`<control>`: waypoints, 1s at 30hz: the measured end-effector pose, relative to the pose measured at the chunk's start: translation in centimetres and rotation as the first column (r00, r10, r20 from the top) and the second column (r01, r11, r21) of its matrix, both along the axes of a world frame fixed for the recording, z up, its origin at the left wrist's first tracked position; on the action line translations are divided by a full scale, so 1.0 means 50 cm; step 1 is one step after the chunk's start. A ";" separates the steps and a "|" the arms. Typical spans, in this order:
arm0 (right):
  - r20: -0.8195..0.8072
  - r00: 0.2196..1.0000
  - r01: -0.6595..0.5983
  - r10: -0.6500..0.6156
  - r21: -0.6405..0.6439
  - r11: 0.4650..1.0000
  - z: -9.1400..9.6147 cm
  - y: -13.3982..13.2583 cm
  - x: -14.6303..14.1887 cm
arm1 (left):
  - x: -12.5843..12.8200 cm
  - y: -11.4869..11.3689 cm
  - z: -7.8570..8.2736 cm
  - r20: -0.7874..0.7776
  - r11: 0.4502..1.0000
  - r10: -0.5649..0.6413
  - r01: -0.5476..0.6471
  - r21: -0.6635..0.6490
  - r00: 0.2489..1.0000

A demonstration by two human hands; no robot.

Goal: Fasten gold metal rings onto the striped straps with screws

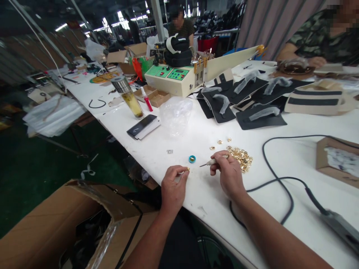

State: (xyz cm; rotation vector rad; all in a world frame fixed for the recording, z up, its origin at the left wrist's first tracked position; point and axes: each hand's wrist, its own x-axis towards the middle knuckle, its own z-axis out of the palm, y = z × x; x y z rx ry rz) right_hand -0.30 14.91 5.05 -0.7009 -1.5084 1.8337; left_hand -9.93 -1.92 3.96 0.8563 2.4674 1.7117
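Observation:
My left hand pinches a small gold metal fitting between thumb and fingertips, just over the table's near edge. In my right hand is a thin pointed tool with a pale handle, its metal tip aimed left toward the fitting but apart from it. Between and beyond the hands sits a small blue cap with something yellowish inside. A pile of gold metal fittings lies beside my right hand, and a few loose gold pieces lie behind it.
On the white table are a black cable, a cardboard tray, a plastic bag, a phone, a glass bottle, black panels and a machine. An open carton stands lower left. Two people sit farther back.

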 end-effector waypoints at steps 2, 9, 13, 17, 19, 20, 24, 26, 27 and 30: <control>-0.048 0.994 0.097 -0.098 -0.027 0.995 -0.003 0.019 -0.002 | -0.024 -0.011 -0.004 -0.163 0.994 0.006 -0.024 -0.108 0.987; -0.126 0.929 0.312 -0.349 -0.246 0.918 0.002 0.086 -0.003 | -0.101 -0.026 -0.011 -0.412 0.886 -0.137 -0.075 -0.458 0.901; -0.143 0.906 0.323 -0.398 -0.371 0.870 0.008 0.110 0.001 | -0.106 0.022 0.031 -0.526 0.888 -0.178 -0.094 -0.449 0.831; -0.163 0.903 0.309 -0.398 -0.398 0.864 0.021 0.119 0.003 | -0.084 0.141 0.081 -0.470 0.758 -0.441 0.036 -0.651 0.764; -0.172 0.899 0.307 -0.404 -0.410 0.859 0.027 0.120 0.005 | -0.075 0.209 0.092 -0.406 0.672 -0.543 0.090 -0.735 0.735; -0.173 0.898 0.307 -0.405 -0.416 0.856 0.029 0.121 0.006 | -0.073 0.238 0.093 -0.381 0.639 -0.577 0.109 -0.761 0.722; -0.175 0.902 0.294 -0.394 -0.418 0.860 0.033 0.124 0.007 | -0.082 0.312 0.084 -0.313 0.558 -0.629 0.134 -0.819 0.711; -0.175 0.909 0.280 -0.379 -0.417 0.865 0.033 0.125 0.007 | -0.090 0.327 0.078 -0.296 0.546 -0.623 0.132 -0.827 0.724; -0.173 0.912 0.274 -0.371 -0.417 0.867 0.033 0.125 0.007 | -0.092 0.331 0.075 -0.288 0.544 -0.618 0.133 -0.829 0.731; -0.168 0.922 0.257 -0.349 -0.407 0.876 0.032 0.123 0.007 | -0.099 0.344 0.069 -0.254 0.544 -0.606 0.160 -0.823 0.754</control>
